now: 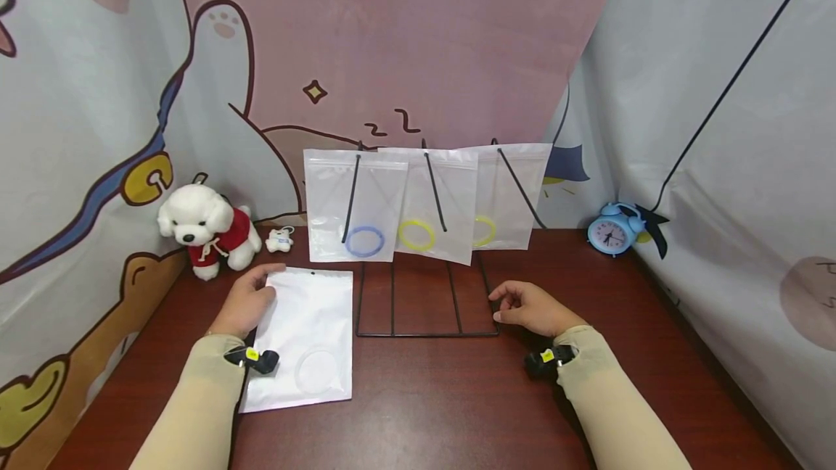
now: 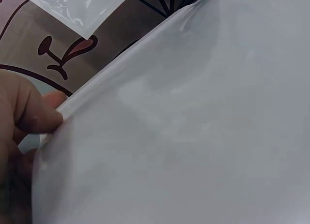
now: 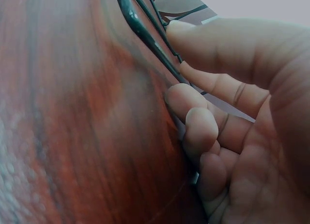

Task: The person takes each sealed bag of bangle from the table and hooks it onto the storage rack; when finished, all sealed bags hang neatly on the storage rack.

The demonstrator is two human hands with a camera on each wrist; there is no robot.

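At the table's left, my left hand pinches the upper left edge of a white plastic bag; the left wrist view shows the fingers on the bag's edge. A round outline shows low on this bag, and a small hole at its top. My right hand is at the right side of a black wire rack, its fingers loosely bent beside the wire. Whether they touch it is unclear. Three white bags hang on the rack's prongs: one with a blue ring, two with yellow rings.
A white plush dog in red stands at the back left, with a small white figure beside it. At the back right stands a blue alarm clock. Printed cloth walls enclose the brown table.
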